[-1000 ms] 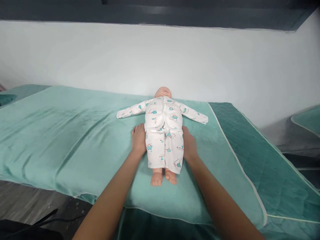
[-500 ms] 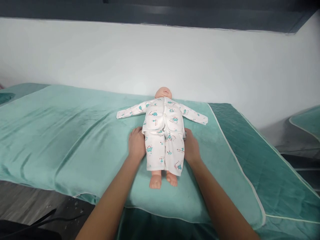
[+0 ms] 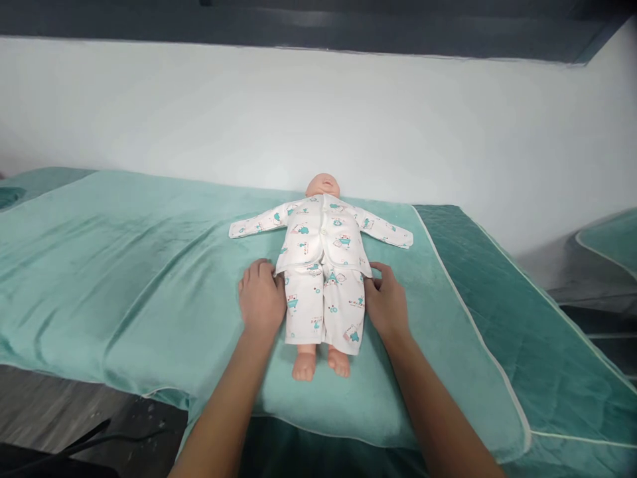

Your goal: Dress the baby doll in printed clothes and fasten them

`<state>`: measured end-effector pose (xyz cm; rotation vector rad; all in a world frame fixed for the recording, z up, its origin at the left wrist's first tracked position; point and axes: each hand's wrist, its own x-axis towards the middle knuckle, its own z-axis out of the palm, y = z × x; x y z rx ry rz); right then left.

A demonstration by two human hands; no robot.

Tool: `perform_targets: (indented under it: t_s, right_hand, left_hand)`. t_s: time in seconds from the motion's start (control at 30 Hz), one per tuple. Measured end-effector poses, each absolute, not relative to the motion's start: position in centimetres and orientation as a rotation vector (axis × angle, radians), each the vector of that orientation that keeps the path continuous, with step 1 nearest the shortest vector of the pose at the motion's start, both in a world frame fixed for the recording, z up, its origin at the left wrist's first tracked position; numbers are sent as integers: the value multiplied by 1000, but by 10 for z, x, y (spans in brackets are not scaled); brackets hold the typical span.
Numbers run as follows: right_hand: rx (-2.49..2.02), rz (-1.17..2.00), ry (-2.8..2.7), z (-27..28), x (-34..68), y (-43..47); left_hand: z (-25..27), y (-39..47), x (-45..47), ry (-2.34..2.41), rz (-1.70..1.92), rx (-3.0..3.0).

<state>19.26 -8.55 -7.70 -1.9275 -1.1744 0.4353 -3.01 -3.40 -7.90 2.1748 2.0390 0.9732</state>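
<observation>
A baby doll [image 3: 322,184] lies on its back on the pale green blanket, head toward the wall and bare feet toward me. It wears a white printed jacket [image 3: 323,232] with the sleeves spread out, and matching pants [image 3: 343,312]. On the left, my left hand [image 3: 262,299] is closed at the jacket's lower corner, its thumb side partly hidden against the doll. My right hand [image 3: 387,300] pinches the opposite lower corner, with curled fingers beside the hip. The jacket's hem overlaps the top of the pants.
The pale green blanket [image 3: 149,265] covers much of the bed, over a darker green quilted cover [image 3: 478,279] at the right. A white wall [image 3: 318,113] rises behind the doll. At the lower left, a black cable [image 3: 114,438] runs above the dark floor.
Both hands have moved outward and slightly toward me. The jacket's hem has spread wider and now sits lower over the pants.
</observation>
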Motion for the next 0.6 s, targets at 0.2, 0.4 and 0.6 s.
perform_targets:
  t_s: [0.2,0.4,0.6]
  right_hand:
    - [-1865,394,-1171,-80,191,-91]
    - [-1709,312,-1235,-79,185,-92]
    - [-1575,304,-1277,-79,186,-94]
  left_hand:
    - [-82,-35,-33,1458,1446,2408]
    - [-78,-37,-34,1022,1222,2699]
    - [-77,-40,-32,901,1321,2706]
